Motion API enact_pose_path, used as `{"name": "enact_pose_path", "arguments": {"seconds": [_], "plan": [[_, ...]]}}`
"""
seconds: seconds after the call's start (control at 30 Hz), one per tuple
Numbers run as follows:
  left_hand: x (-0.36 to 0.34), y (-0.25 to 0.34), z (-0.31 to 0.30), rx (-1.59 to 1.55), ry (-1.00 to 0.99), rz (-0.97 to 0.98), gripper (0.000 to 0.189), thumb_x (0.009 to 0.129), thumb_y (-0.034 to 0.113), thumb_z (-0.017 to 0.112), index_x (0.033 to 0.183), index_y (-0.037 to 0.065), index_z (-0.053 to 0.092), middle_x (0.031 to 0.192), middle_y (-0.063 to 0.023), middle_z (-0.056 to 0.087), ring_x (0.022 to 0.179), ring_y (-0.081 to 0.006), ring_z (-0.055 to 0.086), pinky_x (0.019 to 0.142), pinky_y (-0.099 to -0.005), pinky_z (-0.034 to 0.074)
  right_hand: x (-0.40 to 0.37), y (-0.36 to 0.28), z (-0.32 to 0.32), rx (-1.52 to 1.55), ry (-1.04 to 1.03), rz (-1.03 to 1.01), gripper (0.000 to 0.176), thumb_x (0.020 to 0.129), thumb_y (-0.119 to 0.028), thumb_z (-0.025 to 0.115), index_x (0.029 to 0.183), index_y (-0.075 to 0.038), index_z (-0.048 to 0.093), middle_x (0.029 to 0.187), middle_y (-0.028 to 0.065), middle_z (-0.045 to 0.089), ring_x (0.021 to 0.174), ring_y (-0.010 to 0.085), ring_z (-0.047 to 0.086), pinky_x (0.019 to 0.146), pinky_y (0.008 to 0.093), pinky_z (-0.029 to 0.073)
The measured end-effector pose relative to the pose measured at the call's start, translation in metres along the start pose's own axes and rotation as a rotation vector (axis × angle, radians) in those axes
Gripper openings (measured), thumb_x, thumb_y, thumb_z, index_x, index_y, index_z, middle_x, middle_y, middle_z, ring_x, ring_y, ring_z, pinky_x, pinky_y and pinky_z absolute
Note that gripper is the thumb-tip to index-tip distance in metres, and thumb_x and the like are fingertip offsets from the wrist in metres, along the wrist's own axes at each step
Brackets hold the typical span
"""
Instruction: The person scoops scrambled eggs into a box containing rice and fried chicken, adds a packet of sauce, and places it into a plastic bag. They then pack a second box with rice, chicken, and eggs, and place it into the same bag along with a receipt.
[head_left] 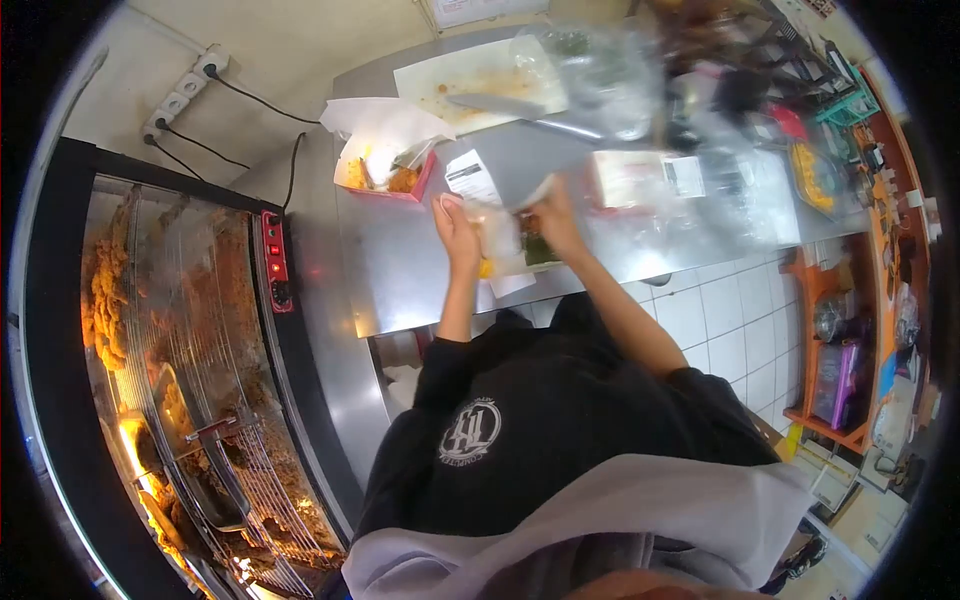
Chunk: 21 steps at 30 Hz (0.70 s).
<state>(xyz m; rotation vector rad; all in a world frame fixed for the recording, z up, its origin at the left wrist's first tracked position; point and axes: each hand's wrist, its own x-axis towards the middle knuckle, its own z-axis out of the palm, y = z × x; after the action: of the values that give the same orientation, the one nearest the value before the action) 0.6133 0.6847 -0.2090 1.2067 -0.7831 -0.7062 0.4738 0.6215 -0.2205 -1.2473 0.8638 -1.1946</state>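
Note:
A pale paper food box, smeared by motion, sits between my hands near the table's front edge. Brown food and dark green leaves show inside it, with something yellow at its lower left. My left hand is closed on the box's left side. On the other side, my right hand has its fingers curled at a whitish upper flap; motion blurs the fingertips. Just above the box lies a white printed slip. Behind my left hand stands an open pink box with fried food and white paper in it.
A knife rests on a stained white cutting board at the back. Clear plastic bags and packs cover the right part of the steel table. A lit glass warming cabinet with fried food stands at left, orange shelves at right.

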Motion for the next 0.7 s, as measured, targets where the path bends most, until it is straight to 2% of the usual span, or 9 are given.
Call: {"name": "enact_pose_path", "arguments": {"seconds": [0.07, 0.13, 0.2, 0.23, 0.3, 0.37, 0.5, 0.6, 0.7], "plan": [[-0.004, -0.008, 0.006, 0.198, 0.353, 0.129, 0.044, 0.093, 0.032, 0.032, 0.118, -0.004, 0.038, 0.101, -0.0125, 0.047, 0.094, -0.0168, 0.044, 0.082, -0.0286, 0.035, 0.006, 0.000, 0.002, -0.296, -0.043, -0.146, 0.034, 0.072, -0.001, 0.047, 0.106, -0.003, 0.044, 0.089, 0.0114, 0.049, 0.084, 0.0253, 0.045, 0.079, 0.0348, 0.035], [-0.008, 0.015, -0.014, 0.279, 0.353, 0.058, 0.041, 0.092, 0.028, 0.036, 0.116, -0.005, 0.042, 0.108, -0.0188, 0.047, 0.100, -0.0250, 0.045, 0.086, -0.0321, 0.034, 0.014, -0.040, -0.006, -0.806, -0.248, -0.152, 0.046, 0.074, 0.000, 0.048, 0.119, -0.005, 0.041, 0.109, 0.0134, 0.049, 0.095, 0.0267, 0.047, 0.089, 0.0376, 0.033], [-0.016, 0.042, -0.040, 1.018, 0.066, 0.187, 0.033, 0.086, 0.014, 0.044, 0.113, -0.003, 0.047, 0.110, -0.0232, 0.048, 0.102, -0.0340, 0.045, 0.088, -0.0365, 0.034, 0.024, -0.046, -0.044, -0.921, -0.470, -0.249, 0.045, 0.074, 0.000, 0.048, 0.118, -0.007, 0.045, 0.108, 0.0157, 0.049, 0.094, 0.0294, 0.047, 0.089, 0.0383, 0.032], [-0.024, 0.049, -0.047, 1.015, 0.060, 0.198, 0.033, 0.086, 0.014, 0.044, 0.113, -0.003, 0.047, 0.110, -0.0232, 0.048, 0.102, -0.0340, 0.045, 0.088, -0.0365, 0.034, 0.028, -0.049, -0.059, -1.031, -0.701, -0.348, 0.043, 0.074, 0.000, 0.048, 0.116, -0.009, 0.049, 0.107, 0.0179, 0.049, 0.092, 0.0322, 0.047, 0.089, 0.0389, 0.032], [-0.040, 0.059, -0.058, 1.268, -0.213, 0.000, 0.034, 0.075, 0.001, 0.048, 0.108, -0.002, 0.052, 0.103, -0.0250, 0.052, 0.096, -0.0391, 0.049, 0.084, -0.0407, 0.038, 0.006, -0.046, -0.067, -1.040, -0.624, -0.421, 0.046, 0.071, 0.000, 0.048, 0.115, -0.013, 0.051, 0.106, 0.0176, 0.049, 0.093, 0.0330, 0.047, 0.086, 0.0379, 0.034], [-0.059, 0.036, -0.052, 1.009, -0.149, 0.103, 0.034, 0.074, 0.002, 0.049, 0.107, -0.003, 0.050, 0.082, -0.0231, 0.056, 0.081, -0.0373, 0.055, 0.071, -0.0424, 0.042, -0.029, -0.029, -0.067, -0.916, -0.482, -0.419, 0.052, 0.068, 0.002, 0.048, 0.117, -0.016, 0.051, 0.107, 0.0176, 0.050, 0.098, 0.0337, 0.046, 0.086, 0.0368, 0.036], [-0.064, 0.027, -0.043, 0.813, -0.118, 0.105, 0.043, 0.069, -0.005, 0.044, 0.112, -0.001, 0.049, 0.088, -0.0229, 0.059, 0.084, -0.0357, 0.059, 0.071, -0.0377, 0.046, -0.070, -0.018, -0.029, -0.444, -0.112, -0.209, 0.051, 0.070, 0.005, 0.045, 0.119, -0.010, 0.049, 0.108, 0.0198, 0.051, 0.103, 0.0338, 0.047, 0.090, 0.0361, 0.035], [-0.064, 0.038, -0.040, 0.518, -0.098, -0.112, 0.053, 0.070, -0.009, 0.044, 0.122, 0.001, 0.040, 0.095, -0.0215, 0.059, 0.083, -0.0308, 0.060, 0.073, -0.0343, 0.046, -0.064, -0.023, -0.027, -0.474, -0.140, -0.102, 0.047, 0.071, 0.004, 0.045, 0.117, -0.004, 0.048, 0.107, 0.0215, 0.053, 0.100, 0.0337, 0.050, 0.090, 0.0338, 0.036], [-0.058, -0.021, -0.072, 0.654, -0.253, 0.055, 0.037, 0.078, 0.007, 0.050, 0.114, -0.003, 0.047, 0.107, -0.0163, 0.056, 0.097, -0.0213, 0.055, 0.082, -0.0312, 0.043, -0.050, -0.033, -0.027, -0.445, -0.224, -0.113, 0.035, 0.077, -0.010, 0.050, 0.109, 0.004, 0.051, 0.103, 0.0175, 0.058, 0.098, 0.0242, 0.054, 0.086, 0.0323, 0.040]]}}
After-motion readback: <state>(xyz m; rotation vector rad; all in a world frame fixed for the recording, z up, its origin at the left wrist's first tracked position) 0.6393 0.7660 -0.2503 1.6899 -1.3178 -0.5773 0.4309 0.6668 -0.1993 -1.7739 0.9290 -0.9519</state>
